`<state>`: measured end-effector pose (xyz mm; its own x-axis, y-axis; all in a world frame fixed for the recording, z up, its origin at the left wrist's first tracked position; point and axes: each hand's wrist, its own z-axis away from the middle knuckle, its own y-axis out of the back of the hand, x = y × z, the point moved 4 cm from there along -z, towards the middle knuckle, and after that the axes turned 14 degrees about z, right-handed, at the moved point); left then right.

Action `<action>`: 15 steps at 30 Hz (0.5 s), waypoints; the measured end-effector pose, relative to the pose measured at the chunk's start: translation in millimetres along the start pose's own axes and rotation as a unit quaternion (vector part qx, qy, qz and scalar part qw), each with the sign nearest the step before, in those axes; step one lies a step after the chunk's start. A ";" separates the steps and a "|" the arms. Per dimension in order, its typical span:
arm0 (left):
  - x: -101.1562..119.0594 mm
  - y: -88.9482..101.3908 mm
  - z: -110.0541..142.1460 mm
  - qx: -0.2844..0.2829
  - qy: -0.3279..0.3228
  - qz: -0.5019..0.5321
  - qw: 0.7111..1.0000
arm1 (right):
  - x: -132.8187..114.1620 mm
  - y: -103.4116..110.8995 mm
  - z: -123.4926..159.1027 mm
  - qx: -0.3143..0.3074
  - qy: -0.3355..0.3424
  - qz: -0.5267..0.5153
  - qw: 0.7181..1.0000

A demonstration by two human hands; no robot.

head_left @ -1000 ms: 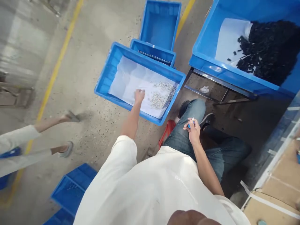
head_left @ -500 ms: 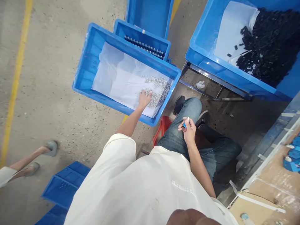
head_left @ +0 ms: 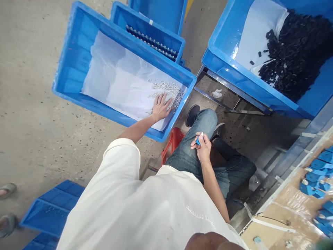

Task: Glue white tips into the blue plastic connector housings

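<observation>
My left hand (head_left: 161, 108) lies spread, palm down, on a heap of small silvery metal pieces (head_left: 169, 89). These pieces rest on a white sheet (head_left: 122, 86) at the near right end of a large blue bin (head_left: 85, 99). Over the thigh, my right hand (head_left: 204, 147) is closed round a small blue part (head_left: 198, 140). Something small and white shows at the fingertips above it. Whether the white bit belongs to the blue part I cannot tell.
Behind the bin, a smaller blue crate (head_left: 145, 26) holds rows of metal-tipped parts. Black pieces (head_left: 293, 52) fill a bin on a metal stand. More blue parts (head_left: 316, 175) lie on the bench at right. A red stool (head_left: 177, 137) is beside my leg. Another person's feet (head_left: 7, 222) show at left.
My left hand has flattened and spread over the metal pieces, which are more scattered. My right hand keeps the blue part. The view has shifted, and the other person has moved left.
</observation>
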<state>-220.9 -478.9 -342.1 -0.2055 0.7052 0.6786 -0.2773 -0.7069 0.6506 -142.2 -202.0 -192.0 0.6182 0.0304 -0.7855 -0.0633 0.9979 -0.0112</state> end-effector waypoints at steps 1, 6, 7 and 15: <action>0.2 -0.8 -1.0 0.001 0.003 0.007 1.000 | -0.3 0.8 0.1 -0.001 -0.001 0.000 1.000; -1.7 -4.4 0.6 -0.009 0.018 0.042 0.999 | -2.3 3.2 -1.1 0.004 -0.016 0.014 1.000; -2.6 -4.6 0.6 -0.009 0.020 0.053 0.998 | -2.8 3.0 -1.3 0.007 -0.018 0.015 1.000; -5.7 -5.6 -7.0 -0.018 0.022 0.112 0.993 | -5.8 2.8 0.1 0.013 -0.016 0.008 1.000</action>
<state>-224.7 -478.5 -352.0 -0.3058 0.5328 0.7891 -0.2526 -0.8445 0.4723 -145.8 -199.4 -187.5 0.6418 0.0472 -0.7654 -0.0525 0.9985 0.0176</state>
